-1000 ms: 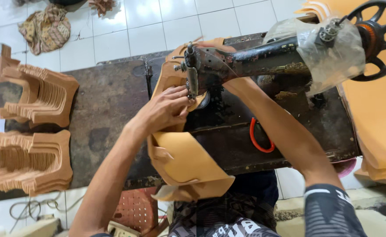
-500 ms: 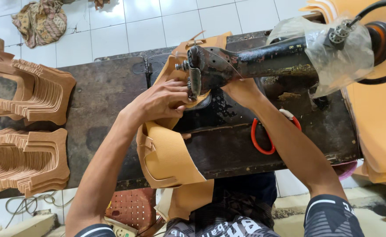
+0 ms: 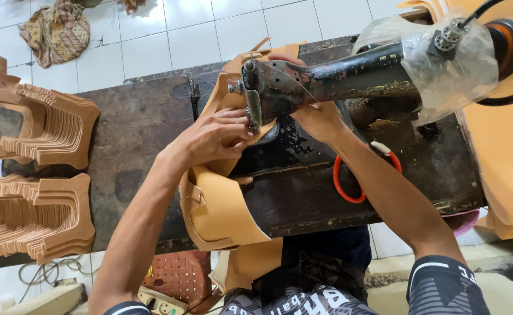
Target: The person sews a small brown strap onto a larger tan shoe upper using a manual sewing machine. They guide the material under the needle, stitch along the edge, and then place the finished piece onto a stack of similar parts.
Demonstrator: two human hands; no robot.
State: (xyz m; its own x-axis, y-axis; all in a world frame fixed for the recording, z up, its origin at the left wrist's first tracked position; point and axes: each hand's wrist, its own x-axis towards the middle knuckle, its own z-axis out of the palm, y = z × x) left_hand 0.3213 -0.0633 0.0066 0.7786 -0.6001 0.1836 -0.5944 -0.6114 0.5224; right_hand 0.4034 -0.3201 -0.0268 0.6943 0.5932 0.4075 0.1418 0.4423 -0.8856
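Head view shows a tan leather piece, curved and stitched into a cupped shape, draped over the front edge of a dark, worn counter and running up under the head of a black sewing machine. White tiled floor lies beyond, and stacks of cut leather sit at the counter's far side. The left hand presses flat on the leather beside the needle, fingers spread. The right hand reaches under the machine arm, its grip hidden, so I cannot tell.
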